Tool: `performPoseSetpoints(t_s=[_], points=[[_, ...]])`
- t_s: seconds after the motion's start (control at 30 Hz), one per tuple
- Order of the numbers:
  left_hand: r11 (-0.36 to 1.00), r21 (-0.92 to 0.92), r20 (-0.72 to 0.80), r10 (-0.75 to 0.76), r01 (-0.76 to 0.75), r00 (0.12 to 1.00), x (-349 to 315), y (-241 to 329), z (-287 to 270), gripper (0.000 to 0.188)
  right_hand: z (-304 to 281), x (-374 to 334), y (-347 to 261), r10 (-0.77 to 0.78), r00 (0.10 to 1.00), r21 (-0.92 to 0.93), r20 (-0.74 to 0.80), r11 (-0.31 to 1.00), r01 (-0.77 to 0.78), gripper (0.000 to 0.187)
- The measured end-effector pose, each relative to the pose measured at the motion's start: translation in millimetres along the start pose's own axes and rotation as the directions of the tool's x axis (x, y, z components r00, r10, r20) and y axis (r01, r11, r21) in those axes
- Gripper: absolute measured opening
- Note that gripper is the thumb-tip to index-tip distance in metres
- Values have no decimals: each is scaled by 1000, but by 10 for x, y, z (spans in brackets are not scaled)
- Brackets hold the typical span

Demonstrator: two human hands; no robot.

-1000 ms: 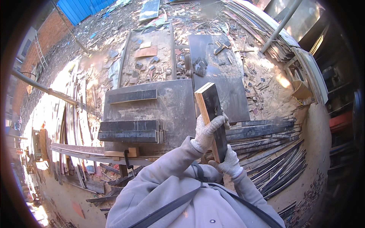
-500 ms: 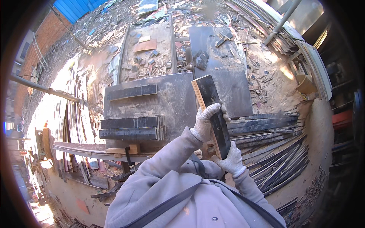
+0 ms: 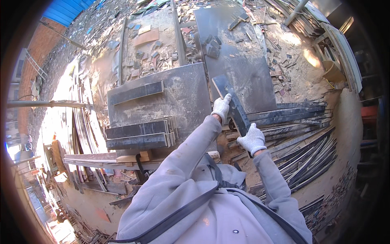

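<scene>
Black-faced plywood strips (image 3: 235,106) are held out in front of me, slanting from upper left to lower right. My left hand (image 3: 221,107), in a white knit glove, is closed on their left side near the middle. At the near end my gloved right hand (image 3: 252,139) grips them, its thumb pointing up. How many strips are in the bundle does not show now. To the left lies a dark tabletop panel (image 3: 183,97). On it rest a single black strip (image 3: 138,92) and, closer to me, a stack of similar strips (image 3: 140,135).
A second dark panel (image 3: 252,77) with offcuts on it extends at the right. Long stacked strips (image 3: 296,116) lie at right, with a loose pile (image 3: 302,166) nearer me. A wood block (image 3: 140,156) sits at the tabletop's near edge. Scrap wood litters the ground beyond.
The plywood strips have been lowered and tipped away, so their layered side edge no longer shows. Both hands have moved farther out, the right one upward in view. My view has shifted slightly.
</scene>
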State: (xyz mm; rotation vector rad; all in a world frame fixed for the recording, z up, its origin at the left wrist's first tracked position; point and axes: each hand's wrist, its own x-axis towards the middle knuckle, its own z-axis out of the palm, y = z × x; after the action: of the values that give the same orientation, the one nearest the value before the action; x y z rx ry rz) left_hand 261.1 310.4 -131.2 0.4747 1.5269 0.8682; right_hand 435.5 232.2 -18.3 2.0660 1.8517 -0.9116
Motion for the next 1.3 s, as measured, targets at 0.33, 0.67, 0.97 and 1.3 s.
performPoseSetpoints(t_s=[0.33,0.67,0.97,1.3], points=[[988,-38,-125,-156,152,980,1071,-65,-57,56,-188,773,-424,49,991,-134,127,990,-31,74],[977,-138,-188,-186,161,964,957,276,-62,42,-387,921,-558,27,988,-142,152,990,-5,77],[980,-112,-143,-182,167,973,1001,311,-70,39,-306,1008,-526,40,986,-151,159,988,-16,75],[940,-341,121,34,10,992,568,430,-276,82,56,992,-83,-415,907,521,71,791,321,62]])
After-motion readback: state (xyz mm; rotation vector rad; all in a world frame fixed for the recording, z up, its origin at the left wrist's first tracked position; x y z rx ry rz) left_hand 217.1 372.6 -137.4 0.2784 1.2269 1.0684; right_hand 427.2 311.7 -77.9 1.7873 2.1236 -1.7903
